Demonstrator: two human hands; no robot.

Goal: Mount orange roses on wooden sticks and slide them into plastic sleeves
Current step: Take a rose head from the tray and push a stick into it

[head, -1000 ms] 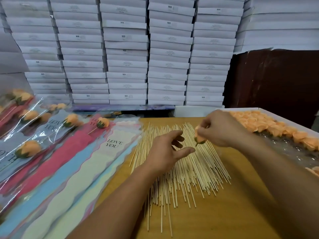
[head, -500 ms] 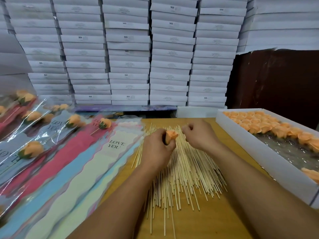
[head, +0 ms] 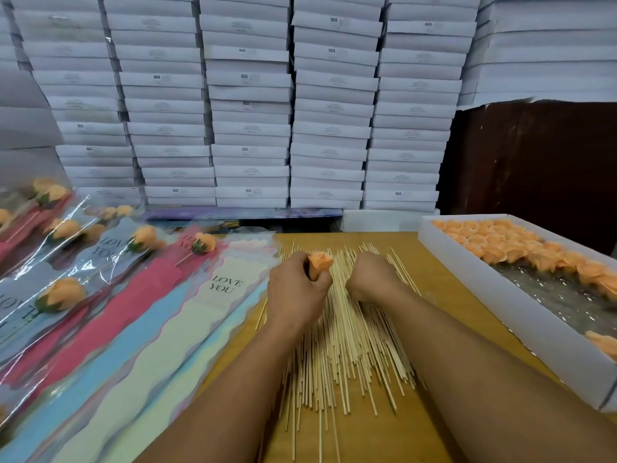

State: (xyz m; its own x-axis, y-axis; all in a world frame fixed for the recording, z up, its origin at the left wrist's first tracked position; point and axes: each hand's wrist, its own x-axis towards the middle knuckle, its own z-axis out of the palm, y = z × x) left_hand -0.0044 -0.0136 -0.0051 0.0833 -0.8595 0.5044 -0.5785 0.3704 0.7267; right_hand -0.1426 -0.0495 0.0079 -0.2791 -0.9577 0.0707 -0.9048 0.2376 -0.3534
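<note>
Orange rose (head: 320, 262) sits in the left hand (head: 297, 295), just above the far part of the pile of wooden sticks (head: 347, 342) on the wooden table (head: 444, 426). The fingers of this hand are curled around the lower part of the flower, so only the bloom shows above them, pointing up and a little away from the person. The petals are pale orange and tightly wrapped, like a bud; its green base is hidden inside the fist.

The right hand (head: 370, 279) rests on the sticks just to the right of the rose, near but not touching it. Its fingers are folded under the palm and pressed down into the pile; I cannot tell if they already pinch one stick. The sticks lie with their long axis running from the person toward the far edge of the table, so a stick lifted by the right hand must be turned toward the underside of the rose, which faces down into the left palm. I think the step now is picking one stick for mounting.

Left of the pile lie the plastic sleeves (head: 220, 295), printed "LOVE YOU", and right of it stands the white box of roses (head: 521, 305).
</note>
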